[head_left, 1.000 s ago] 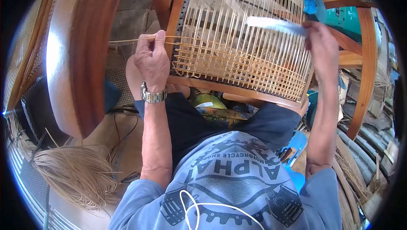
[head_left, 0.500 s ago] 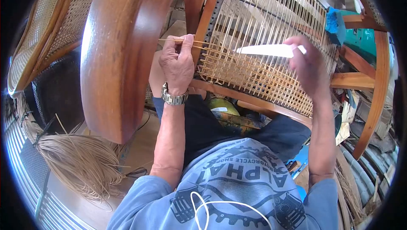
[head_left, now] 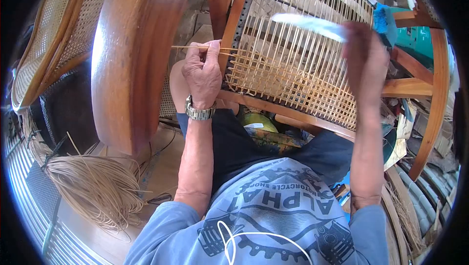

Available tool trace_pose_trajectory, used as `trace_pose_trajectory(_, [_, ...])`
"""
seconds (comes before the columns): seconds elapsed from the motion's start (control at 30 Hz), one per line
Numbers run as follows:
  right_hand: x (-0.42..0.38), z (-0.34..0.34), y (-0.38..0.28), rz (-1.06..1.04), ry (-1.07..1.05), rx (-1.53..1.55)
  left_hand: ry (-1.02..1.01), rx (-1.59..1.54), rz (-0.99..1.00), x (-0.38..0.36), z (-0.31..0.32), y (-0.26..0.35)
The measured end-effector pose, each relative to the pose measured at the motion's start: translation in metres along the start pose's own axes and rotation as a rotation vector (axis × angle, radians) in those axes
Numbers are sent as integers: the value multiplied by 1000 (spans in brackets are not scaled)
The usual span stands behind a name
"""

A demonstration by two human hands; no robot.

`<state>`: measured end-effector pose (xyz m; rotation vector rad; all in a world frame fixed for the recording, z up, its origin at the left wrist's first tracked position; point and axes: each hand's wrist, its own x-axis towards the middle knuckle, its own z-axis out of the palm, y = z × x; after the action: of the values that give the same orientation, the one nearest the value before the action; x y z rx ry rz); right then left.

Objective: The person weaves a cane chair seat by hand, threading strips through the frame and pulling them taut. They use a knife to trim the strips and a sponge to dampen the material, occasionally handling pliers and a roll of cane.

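My left hand point(head_left: 202, 77), wearing a metal watch, is closed in a pinch on a thin cane strand point(head_left: 181, 47) at the left edge of the chair frame point(head_left: 288, 113). The strand runs right into the partly woven cane panel point(head_left: 300, 89), where the near rows are dense and the far part has mostly lengthwise strands. Above the panel's right side, my right hand point(head_left: 367, 64) is blurred by motion and closed on a long white tapered tool point(head_left: 305, 23). The tool points left, apparently apart from the cane; its handle end is hidden in the hand.
A thick curved wooden piece point(head_left: 132, 59) stands close to my left hand. Behind it is a finished cane panel point(head_left: 51, 35). A bundle of cane strands point(head_left: 93, 184) lies at lower left. Blue material point(head_left: 385, 24) wraps the frame's far right corner, beside a wooden leg point(head_left: 436, 99).
My right hand has moved up and slightly right, lifting the white tool's tip away from the weave's left part. My left hand keeps its pinch, almost in place.
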<state>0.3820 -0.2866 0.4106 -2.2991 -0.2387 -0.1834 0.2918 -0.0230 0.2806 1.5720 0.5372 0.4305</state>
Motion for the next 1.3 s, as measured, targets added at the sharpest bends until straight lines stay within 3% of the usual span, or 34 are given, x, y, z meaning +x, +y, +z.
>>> trace_pose_trajectory(0.03, [-9, 8, -6, 0, -192, 61, -1, 30, 1, 0, -1, 0])
trace_pose_trajectory(0.1, [-18, 21, -12, -14, -319, -31, -3, 62, 4, 1, -2, 0])
trace_pose_trajectory(0.3, [13, -2, -7, 65, 28, 33, 27, 48, 73, 4, 1, -5])
trace_pose_trajectory(0.37, [8, 3, -4, 23, 44, -5, 13, 117, -9, 3, 1, -2])
trace_pose_trajectory(0.5, [-6, 9, -15, 1, -66, -8, 34, 165, 30, 6, 4, 1])
trace_pose_trajectory(0.6, [2, -5, -16, 54, 64, -29, 60, 168, 25, 6, 3, -2])
trace_pose_trajectory(0.73, [-5, -21, -12, 29, -16, -126, 47, 159, 36, 5, 4, 1])
trace_pose_trajectory(0.83, [-4, -38, -8, 136, 56, -82, 34, 133, 22, 6, 2, -3])
trace_pose_trajectory(0.9, [-10, -37, -9, 98, 131, -110, 29, 142, 53, 5, 2, 3])
trace_pose_trajectory(1.0, [-18, -41, -3, 14, -77, -121, 8, 96, 20, 3, 3, 5])
trace_pose_trajectory(1.17, [-29, -82, 27, 192, 109, -187, 20, 189, 54, 5, 2, 2])
trace_pose_trajectory(1.23, [-41, -90, 43, 101, -150, -266, 7, 198, 45, 6, 0, 1])
trace_pose_trajectory(1.3, [-47, -103, 44, 183, -187, -273, -7, 205, 33, 6, 1, 1])
